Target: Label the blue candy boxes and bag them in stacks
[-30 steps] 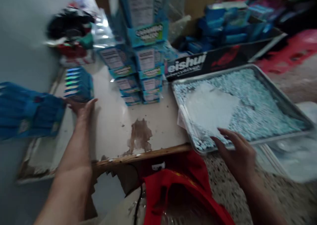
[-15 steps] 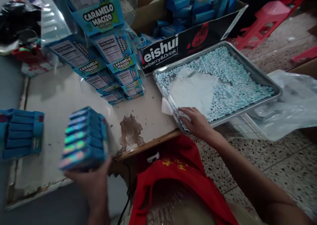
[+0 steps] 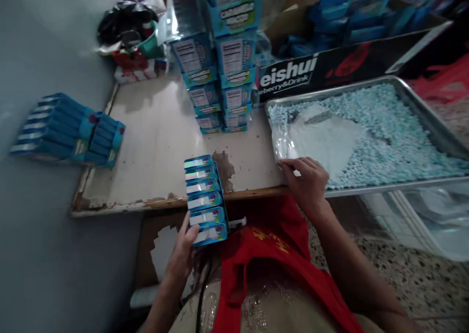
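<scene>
My left hand point(image 3: 182, 255) grips a stack of small blue boxes point(image 3: 204, 200) with shiny ends, held at the near edge of the white worn tabletop point(image 3: 154, 142). My right hand point(image 3: 307, 180) rests at the near left corner of a metal tray point(image 3: 421, 109) full of small pale-blue candies point(image 3: 384, 142). Its fingers pinch a clear plastic bag point(image 3: 284, 145) lying at the tray's edge. A bare patch point(image 3: 326, 140) shows among the candies.
Stacked blue "Caramelo Macizo" cartons point(image 3: 220, 64) stand at the table's middle back. Another pack of blue boxes point(image 3: 69, 130) lies at the left. A black cardboard box point(image 3: 348, 62) with blue packs sits behind the tray. Red cloth point(image 3: 267, 255) covers my lap.
My left hand has carried the stack of blue boxes from the left to the table's near edge. My right hand has stayed at the tray corner and now pinches the bag.
</scene>
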`<move>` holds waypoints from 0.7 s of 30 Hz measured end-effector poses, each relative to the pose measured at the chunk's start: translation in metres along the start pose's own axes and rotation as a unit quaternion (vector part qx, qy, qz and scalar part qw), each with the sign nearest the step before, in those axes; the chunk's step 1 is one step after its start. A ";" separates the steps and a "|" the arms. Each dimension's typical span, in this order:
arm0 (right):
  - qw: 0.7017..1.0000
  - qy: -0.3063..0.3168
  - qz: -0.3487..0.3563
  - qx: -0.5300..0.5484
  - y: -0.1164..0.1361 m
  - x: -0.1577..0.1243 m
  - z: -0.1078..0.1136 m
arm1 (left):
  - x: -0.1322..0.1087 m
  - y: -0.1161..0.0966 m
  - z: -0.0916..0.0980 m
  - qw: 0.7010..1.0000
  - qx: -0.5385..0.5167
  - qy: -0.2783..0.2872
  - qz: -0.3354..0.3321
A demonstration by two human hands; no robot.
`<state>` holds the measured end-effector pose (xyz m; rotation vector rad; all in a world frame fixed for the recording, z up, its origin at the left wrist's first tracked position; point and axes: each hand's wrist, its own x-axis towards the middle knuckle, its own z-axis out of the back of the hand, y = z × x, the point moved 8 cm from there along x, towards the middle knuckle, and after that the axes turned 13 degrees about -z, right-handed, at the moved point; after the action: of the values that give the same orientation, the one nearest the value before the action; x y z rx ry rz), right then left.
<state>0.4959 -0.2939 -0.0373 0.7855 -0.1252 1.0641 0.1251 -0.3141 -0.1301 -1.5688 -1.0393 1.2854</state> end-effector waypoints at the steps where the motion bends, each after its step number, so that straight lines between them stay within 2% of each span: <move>1: 0.999 -0.005 0.024 0.035 0.015 0.001 -0.001 | -0.002 0.009 -0.001 1.000 -0.008 -0.002 0.011; 4: 0.989 0.032 0.106 0.100 0.076 0.006 -0.020 | -0.006 0.036 -0.005 0.999 -0.021 0.014 0.023; 6: 0.980 0.096 0.151 0.091 0.120 0.010 -0.050 | -0.010 0.046 -0.006 0.998 -0.041 0.043 0.023; 8: 0.966 0.180 0.180 0.044 0.157 0.015 -0.088 | -0.010 0.043 -0.002 0.993 -0.069 0.089 0.031; 10: 0.943 0.257 0.209 -0.016 0.185 0.019 -0.127 | -0.006 0.026 0.005 0.985 -0.038 0.164 0.033; 12: 0.915 0.313 0.245 -0.060 0.206 0.021 -0.158 | 0.009 -0.004 0.020 0.974 0.086 0.209 -0.014; 13: 0.901 0.336 0.262 -0.078 0.215 0.020 -0.170 | 0.023 -0.025 0.033 0.964 0.176 0.186 -0.069; 14: 0.888 0.357 0.276 -0.094 0.221 0.020 -0.182 | 0.039 -0.052 0.048 0.950 0.252 0.115 -0.141; 15: 0.876 0.374 0.285 -0.108 0.226 0.019 -0.191 | 0.054 -0.081 0.060 0.923 0.309 0.029 -0.226; 16: 0.865 0.389 0.292 -0.120 0.231 0.018 -0.199 | 0.065 -0.110 0.066 0.879 0.353 -0.044 -0.318; 17: 0.856 0.401 0.299 -0.131 0.234 0.016 -0.206 | 0.077 -0.132 0.060 0.824 0.395 -0.066 -0.401; 18: 0.849 0.408 0.306 -0.139 0.236 0.015 -0.211 | 0.090 -0.147 0.046 0.766 0.437 -0.043 -0.470; 19: 0.843 0.410 0.314 -0.147 0.238 0.013 -0.214 | 0.106 -0.153 0.030 0.716 0.478 0.000 -0.510; 21: 0.837 0.410 0.326 -0.161 0.239 0.010 -0.217 | 0.142 -0.152 0.002 0.644 0.548 0.087 -0.526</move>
<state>0.2472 -0.0904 -0.0670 -0.1005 0.1770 1.8920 0.1279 -0.1326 -0.0283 0.0002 -0.5727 0.5815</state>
